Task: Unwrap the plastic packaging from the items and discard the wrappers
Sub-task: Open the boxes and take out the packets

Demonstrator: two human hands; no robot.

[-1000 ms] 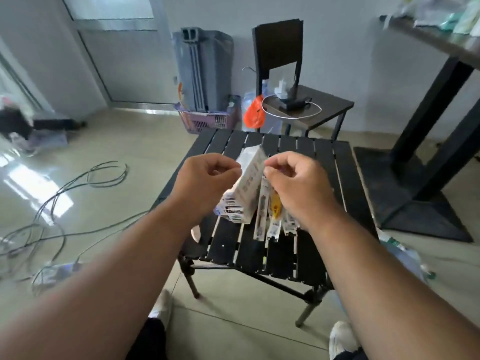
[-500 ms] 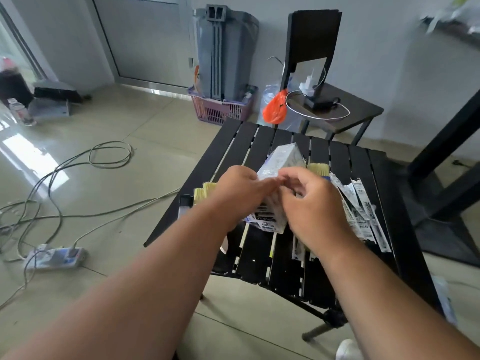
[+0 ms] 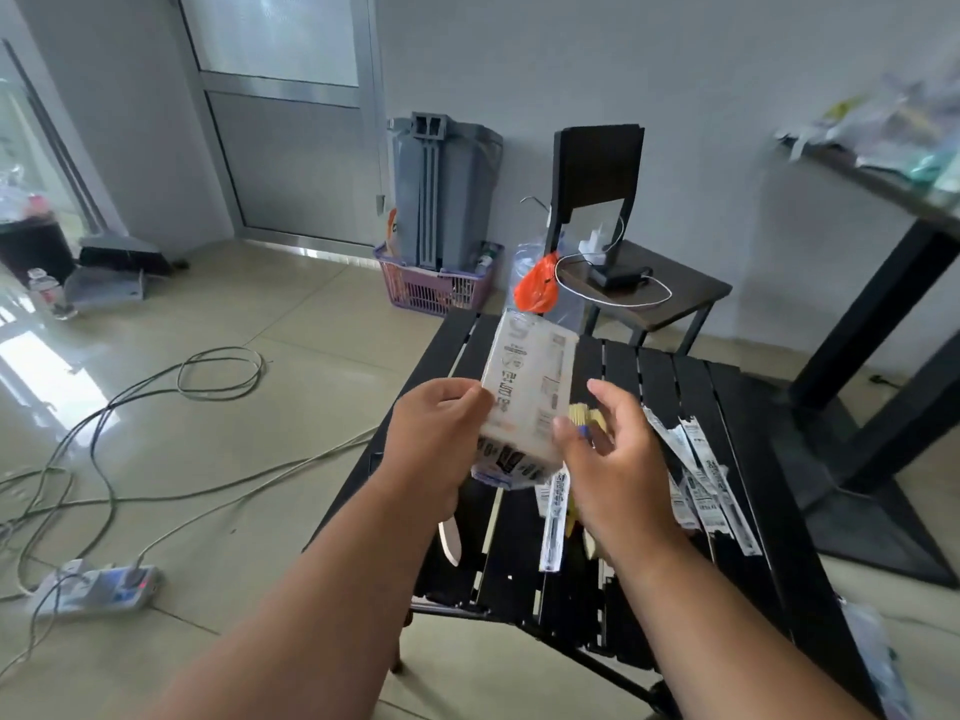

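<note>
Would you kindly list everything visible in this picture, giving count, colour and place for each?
white box: one, white with dark print, held above the slatted table
slatted table: one, black, centre
wrapped packets: several, white and clear, on the table's right side
chair: one, black, behind the table
bin: one, grey, by the wall
basket: one, purple, under the bin
orange bag: one, beside the chair
power strip: one, white, floor at left
cables: several, grey, floor at left
left hand: grips the box
right hand: fingers at the box's right edge
</note>
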